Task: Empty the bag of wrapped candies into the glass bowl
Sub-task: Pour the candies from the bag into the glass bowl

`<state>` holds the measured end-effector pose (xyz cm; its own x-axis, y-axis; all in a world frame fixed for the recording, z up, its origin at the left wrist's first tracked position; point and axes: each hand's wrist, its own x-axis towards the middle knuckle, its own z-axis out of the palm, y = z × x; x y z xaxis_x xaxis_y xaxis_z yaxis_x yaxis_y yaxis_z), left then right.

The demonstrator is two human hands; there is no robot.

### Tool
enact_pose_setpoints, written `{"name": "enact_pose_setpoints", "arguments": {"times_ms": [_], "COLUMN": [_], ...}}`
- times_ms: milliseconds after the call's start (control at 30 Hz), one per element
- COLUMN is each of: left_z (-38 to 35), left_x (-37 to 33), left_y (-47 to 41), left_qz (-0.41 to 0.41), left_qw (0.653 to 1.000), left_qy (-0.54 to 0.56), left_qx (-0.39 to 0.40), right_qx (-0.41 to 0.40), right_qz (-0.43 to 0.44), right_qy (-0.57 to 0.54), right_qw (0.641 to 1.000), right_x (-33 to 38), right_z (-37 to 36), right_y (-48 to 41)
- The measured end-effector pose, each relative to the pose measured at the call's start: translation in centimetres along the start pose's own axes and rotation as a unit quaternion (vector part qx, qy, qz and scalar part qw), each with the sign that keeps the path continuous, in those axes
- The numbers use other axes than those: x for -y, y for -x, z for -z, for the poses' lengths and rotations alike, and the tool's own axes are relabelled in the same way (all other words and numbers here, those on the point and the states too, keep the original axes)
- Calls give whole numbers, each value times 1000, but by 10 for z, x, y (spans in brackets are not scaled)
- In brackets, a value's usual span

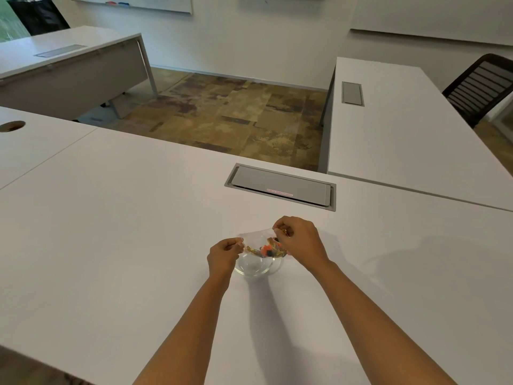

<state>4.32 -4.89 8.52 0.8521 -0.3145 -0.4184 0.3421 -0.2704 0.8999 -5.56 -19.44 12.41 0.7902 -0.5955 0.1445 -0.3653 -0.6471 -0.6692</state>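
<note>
- A clear plastic bag is held up over a glass bowl that stands on the white table.
- The left hand has its grip pinched together on the bag's left edge, fingers curled in toward the palm.
- The right hand has its grip clamped on the bag's upper right corner, a little higher and farther from the body than the left.
- The wrapped candies, gold, orange and dark, are bunched in the low part of the bag, just above the bowl's far rim.
- The visible near part of the bowl looks bare; whether any candy already lies inside cannot be told.
- A grey cable hatch is set into the table beyond the hands, well apart from the bowl.
- Both forearms reach in from the bottom edge, bare.
</note>
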Motion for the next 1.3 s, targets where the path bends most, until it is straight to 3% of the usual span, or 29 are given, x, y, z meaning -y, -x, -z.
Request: {"name": "enact_pose_setpoints", "arguments": {"times_ms": [433,633,733,900,1133,1300], "left_z": [-4,-5,-6,-5,-4,-3], "left_x": [14,19,19,20,19,22], "left_y": [-15,-18,-18,-21,-22,-22], "left_qz": [40,67,76,89,81,79], "left_qw": [997,995,993,992,991,991], "left_qy": [39,73,85,91,102,109], "left_qx": [-45,-23,-8,11,18,3], "right_qx": [-15,-6,3,81,174,58], "right_qz": [86,30,-3,-73,-110,-68], "right_qy": [53,25,-46,-140,-80,-44], "right_qw": [995,999,999,984,975,995], "right_x": [21,22,23,11,-10,-2], "right_z": [-20,-21,-22,-22,-21,-14], "right_y": [-1,-3,-4,1,11,11]}}
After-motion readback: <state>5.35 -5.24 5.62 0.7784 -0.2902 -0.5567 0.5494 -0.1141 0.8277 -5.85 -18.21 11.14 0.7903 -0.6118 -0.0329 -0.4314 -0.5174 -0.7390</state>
